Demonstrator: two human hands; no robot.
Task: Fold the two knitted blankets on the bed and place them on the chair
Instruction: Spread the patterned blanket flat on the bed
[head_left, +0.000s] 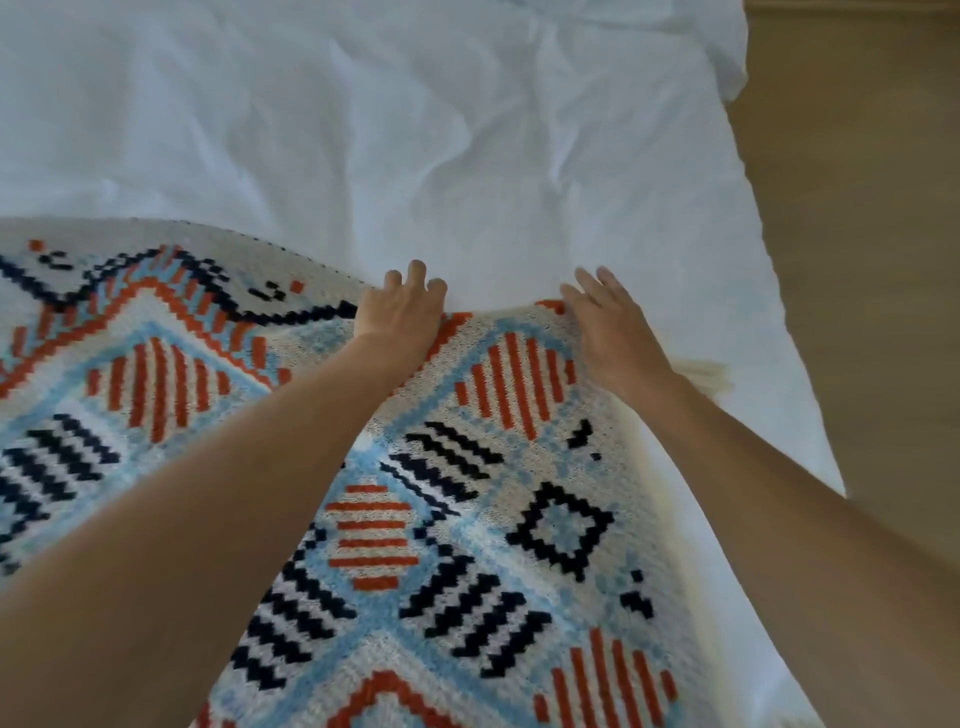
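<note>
A knitted blanket (467, 519) with orange, navy and light-blue geometric patterns on cream lies spread over the near part of the bed. My left hand (400, 309) rests on its far edge, fingers curled over the edge; whether it grips the edge I cannot tell. My right hand (613, 327) lies flat on the far right corner with fingers spread, pressing the fabric. Cream fringe (706, 376) sticks out beside my right wrist. Only one blanket shows, and no chair is in view.
The white bedsheet (415, 145), wrinkled, covers the bed beyond the blanket. The bed's right edge runs diagonally, with a wooden floor (872, 260) beside it. A pillow or sheet corner (727, 47) sits at the top right.
</note>
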